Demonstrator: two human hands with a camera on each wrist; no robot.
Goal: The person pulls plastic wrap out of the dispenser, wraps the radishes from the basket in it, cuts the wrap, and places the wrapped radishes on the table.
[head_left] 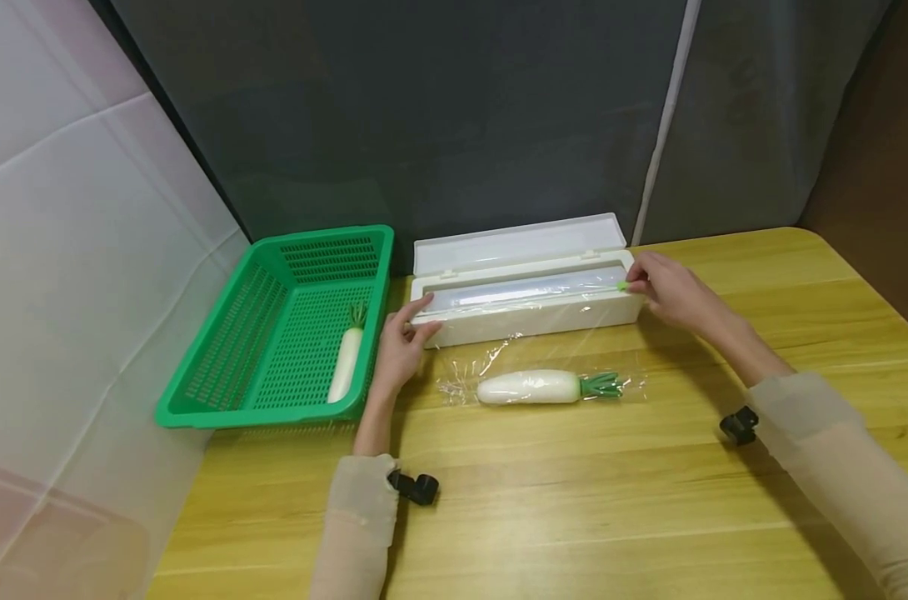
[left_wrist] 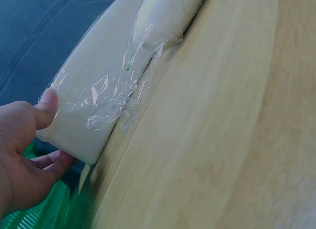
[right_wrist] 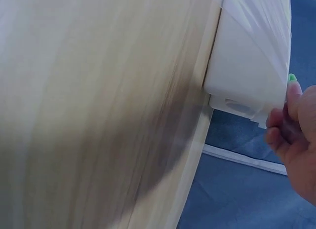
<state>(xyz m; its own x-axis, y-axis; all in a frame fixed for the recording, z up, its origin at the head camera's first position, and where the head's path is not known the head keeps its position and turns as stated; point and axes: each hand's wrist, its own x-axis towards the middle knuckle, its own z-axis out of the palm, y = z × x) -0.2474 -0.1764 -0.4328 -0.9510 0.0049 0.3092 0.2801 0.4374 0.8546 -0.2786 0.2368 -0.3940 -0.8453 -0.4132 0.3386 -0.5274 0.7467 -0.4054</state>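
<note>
Wide foreground tabletop [head_left: 574,517], left hand [head_left: 400,350] gripping box [head_left: 540,319] edge, right hand [head_left: 673,292] pinching green tab [head_left: 622,286]

A dark, seemingly cloth-hung wall [head_left: 424,108] backs the wood-grain table [head_left: 559,517].

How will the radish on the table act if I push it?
The radish may roll, since its body looks round. The film at its ends looks thin and crinkled, so would probably bunch up. Its slender green leaves could bend easily.

Sharp glints on clear film [left_wrist: 104,101], soft shadow across tabletop [right_wrist: 74,91]
</note>
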